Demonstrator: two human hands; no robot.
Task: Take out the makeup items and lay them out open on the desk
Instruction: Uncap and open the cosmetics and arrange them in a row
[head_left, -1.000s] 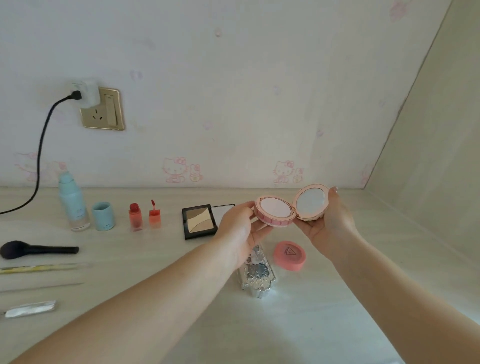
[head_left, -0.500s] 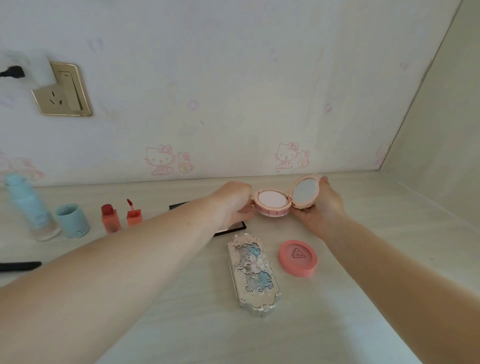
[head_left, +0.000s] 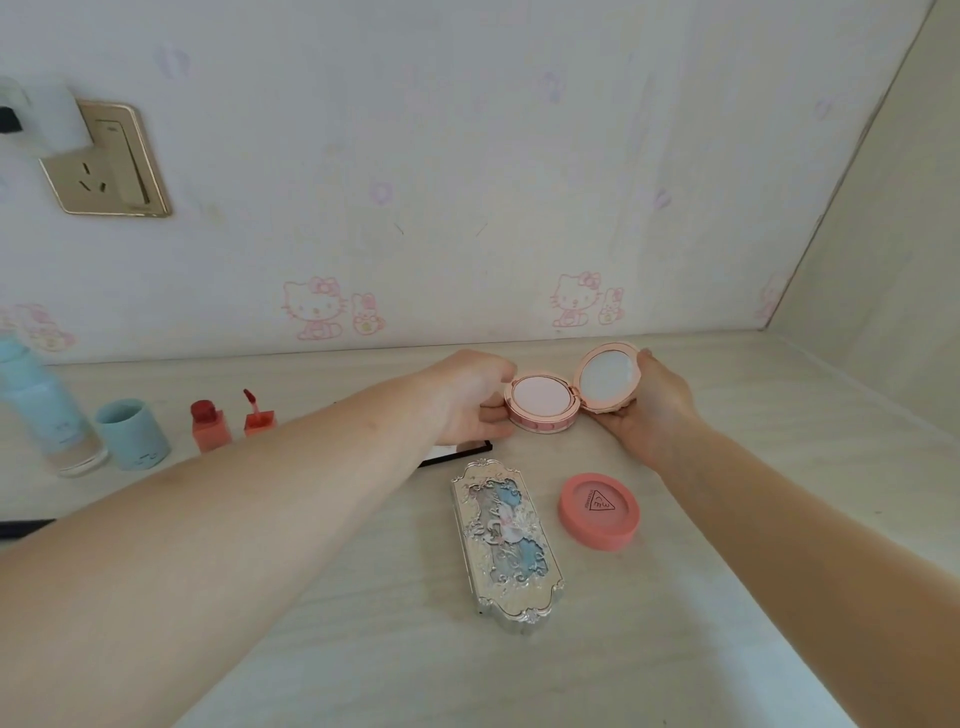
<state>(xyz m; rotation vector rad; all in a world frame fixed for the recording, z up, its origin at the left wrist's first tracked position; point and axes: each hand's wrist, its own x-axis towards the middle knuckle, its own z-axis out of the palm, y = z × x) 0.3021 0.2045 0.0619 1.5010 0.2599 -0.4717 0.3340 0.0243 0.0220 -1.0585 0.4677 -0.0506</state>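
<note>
An open pink round compact (head_left: 543, 405) sits on the desk (head_left: 675, 623) near the back wall, its mirror lid (head_left: 607, 375) tilted up to the right. My left hand (head_left: 470, 395) grips the compact's base from the left. My right hand (head_left: 649, 402) holds the mirror lid from behind. Nearer me lie a closed ornate silver palette (head_left: 504, 545) and a closed coral round compact (head_left: 598, 509). A black-framed palette (head_left: 457, 451) lies mostly hidden under my left wrist.
At the left stand a pale blue bottle (head_left: 39, 405), its blue cap (head_left: 132, 434), and an opened red lip tint (head_left: 210, 426) with its wand cap (head_left: 258, 415). A gold wall socket (head_left: 106, 166) is on the back wall. A side wall (head_left: 883, 260) bounds the desk at right.
Both hands have lowered the open pink compact from mid-air down onto the desk near the back wall. The camera has shifted right and closer.
</note>
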